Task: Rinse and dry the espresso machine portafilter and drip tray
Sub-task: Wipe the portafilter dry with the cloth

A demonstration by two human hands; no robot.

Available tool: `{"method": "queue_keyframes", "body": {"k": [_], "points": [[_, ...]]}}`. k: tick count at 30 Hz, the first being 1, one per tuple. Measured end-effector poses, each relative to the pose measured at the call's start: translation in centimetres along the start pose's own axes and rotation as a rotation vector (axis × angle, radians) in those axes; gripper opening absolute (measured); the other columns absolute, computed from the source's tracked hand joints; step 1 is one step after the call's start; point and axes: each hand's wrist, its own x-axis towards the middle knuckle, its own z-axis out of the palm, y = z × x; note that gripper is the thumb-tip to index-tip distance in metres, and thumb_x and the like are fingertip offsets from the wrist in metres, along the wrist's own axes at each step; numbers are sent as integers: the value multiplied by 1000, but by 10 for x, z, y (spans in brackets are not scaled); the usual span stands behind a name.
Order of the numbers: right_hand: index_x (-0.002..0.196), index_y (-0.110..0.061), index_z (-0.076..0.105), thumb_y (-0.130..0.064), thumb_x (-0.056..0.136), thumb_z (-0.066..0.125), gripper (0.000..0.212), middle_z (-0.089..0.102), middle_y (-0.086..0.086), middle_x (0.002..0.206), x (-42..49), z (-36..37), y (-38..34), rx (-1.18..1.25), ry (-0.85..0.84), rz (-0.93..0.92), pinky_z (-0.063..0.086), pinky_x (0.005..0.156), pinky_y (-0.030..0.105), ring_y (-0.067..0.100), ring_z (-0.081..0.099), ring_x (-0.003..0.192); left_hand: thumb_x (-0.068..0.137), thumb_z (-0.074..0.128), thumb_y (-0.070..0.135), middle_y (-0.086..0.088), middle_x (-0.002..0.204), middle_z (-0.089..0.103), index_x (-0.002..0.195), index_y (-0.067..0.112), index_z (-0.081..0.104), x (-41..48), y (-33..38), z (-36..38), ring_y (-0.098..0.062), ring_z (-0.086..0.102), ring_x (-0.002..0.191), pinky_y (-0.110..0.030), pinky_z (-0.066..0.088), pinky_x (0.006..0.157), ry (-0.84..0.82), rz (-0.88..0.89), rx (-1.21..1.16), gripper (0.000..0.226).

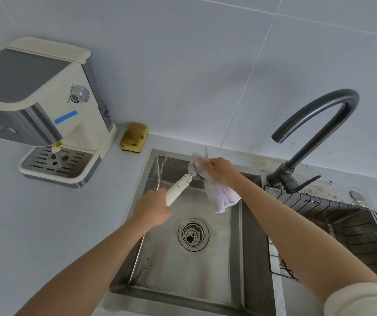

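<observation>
Left hand [151, 207] fisted on the portafilter [184, 182] handle, right hand [219, 171] fingers pinching the cloth [223, 197] round its head; hard wiping might twist it loose into the sink [205, 270].

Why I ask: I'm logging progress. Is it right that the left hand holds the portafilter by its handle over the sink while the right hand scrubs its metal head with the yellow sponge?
Not quite. In the head view the right hand wipes the portafilter head with a pale cloth; the yellow sponge lies on the counter. The left hand does hold the handle over the sink.
</observation>
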Motion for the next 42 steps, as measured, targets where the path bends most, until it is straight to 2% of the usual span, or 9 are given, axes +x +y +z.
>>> {"method": "queue_keyframes", "body": {"k": [5,8,12,16,22,26,31,35,42], "points": [[108,-11,66,-47,96,38,47,69,9,106,-1,-4,8,130,-127,-25,46,94,33,24,62,100,87,53,13,-10,115,60,123,10,47,1,-1,-3,-25,60,102,-27,43,71,-31,10,63,37],[92,-14,64,-37,96,39,34,65,4,99,-1,-2,5,9,-92,-88,43,88,31,21,58,97,87,52,10,-13,116,59,122,7,47,2,0,-9,-28,60,102,-28,42,68,-82,14,43,36],[113,-16,61,-35,98,32,38,54,-2,120,5,-3,3,-331,-27,-212,40,90,33,20,50,110,85,53,8,-14,113,58,119,6,48,6,-3,-14,-29,61,98,-29,42,65,-103,28,24,35],[104,-17,64,-42,97,26,46,55,-5,107,9,-3,5,-502,-54,-217,40,82,32,17,52,102,83,56,10,-11,109,60,114,7,51,8,-10,-13,-24,55,87,-29,46,70,-78,6,14,31],[56,-14,45,-40,89,28,45,47,0,61,13,1,-6,-571,5,-138,34,58,28,19,51,63,81,61,12,-10,107,61,110,9,53,9,-17,-11,-24,55,87,-27,42,69,-38,-33,-24,30],[62,-14,47,-38,92,28,43,44,-1,60,17,7,-10,-584,-47,-113,34,61,28,20,48,65,81,62,12,-10,109,62,112,9,53,8,-19,-11,-27,60,99,-28,44,71,-27,-40,-13,32],[56,-16,49,-33,92,40,41,49,0,60,22,5,-15,-368,-171,36,35,64,27,15,46,60,80,59,8,-10,108,62,110,7,54,4,-15,-8,-28,60,98,-28,41,68,-58,-39,-18,30],[88,-6,66,-41,94,41,43,65,7,84,23,-4,-5,-67,-247,92,42,77,31,21,58,80,82,56,8,-11,109,62,112,7,53,2,-8,-2,-25,57,88,-28,41,67,-77,-42,-33,30],[83,-9,64,-43,95,44,41,66,11,86,15,2,11,626,-88,123,48,86,33,23,62,85,82,55,11,-14,98,60,112,4,50,8,-3,7,-25,56,68,-25,41,50,-100,-83,-241,30]]}}
